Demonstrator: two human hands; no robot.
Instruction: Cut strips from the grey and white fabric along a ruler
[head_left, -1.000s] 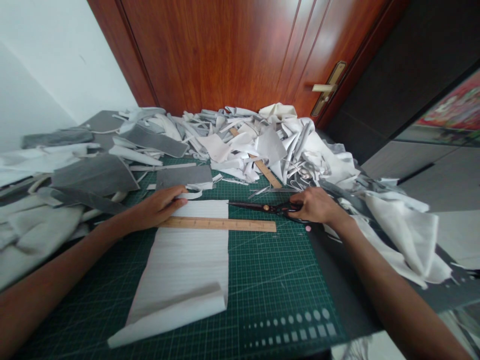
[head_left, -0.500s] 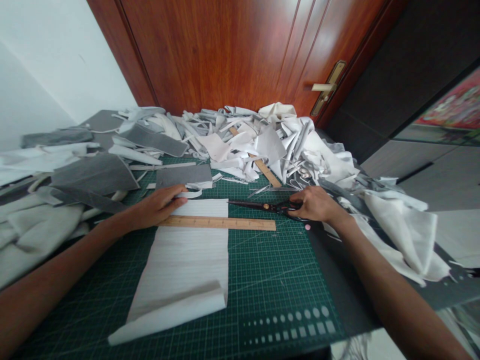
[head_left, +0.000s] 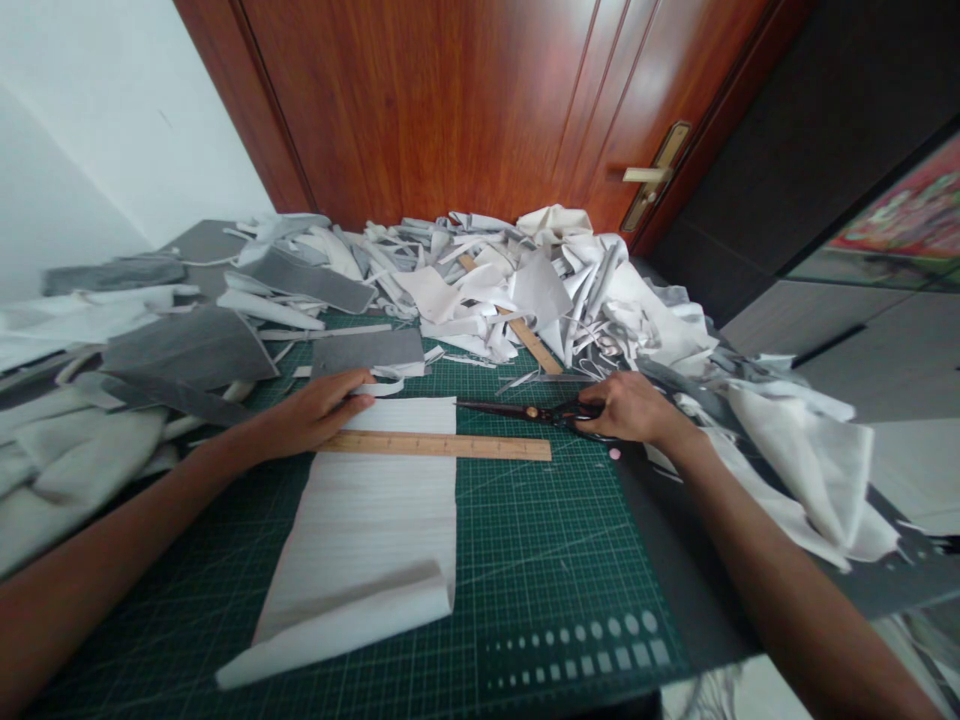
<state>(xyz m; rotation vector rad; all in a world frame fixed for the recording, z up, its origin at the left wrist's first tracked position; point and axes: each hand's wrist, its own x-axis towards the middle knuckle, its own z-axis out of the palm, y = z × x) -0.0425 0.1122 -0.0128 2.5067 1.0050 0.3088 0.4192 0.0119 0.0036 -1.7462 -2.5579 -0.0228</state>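
Note:
A white, faintly striped piece of fabric (head_left: 382, 520) lies on the green cutting mat (head_left: 540, 560), its near end curled over. Across its upper part rests a wooden ruler (head_left: 442, 446). My left hand (head_left: 337, 405) is closed at the fabric's upper left, pinching a narrow white strip (head_left: 386, 388) between thumb and fingers. Black scissors (head_left: 555, 413) are gripped in my right hand (head_left: 626, 408). Their blades look closed and point left, with the tip at the fabric's upper right edge. My right fingers partly hide the scissors' handles.
Grey and white fabric scraps (head_left: 480, 290) pile up along the back, by a wooden door (head_left: 450, 110). A second wooden ruler (head_left: 534, 345) sticks out of them. More cloth lies on the left (head_left: 75, 450) and right (head_left: 806, 460). A pink dot (head_left: 615, 454) is near my right hand.

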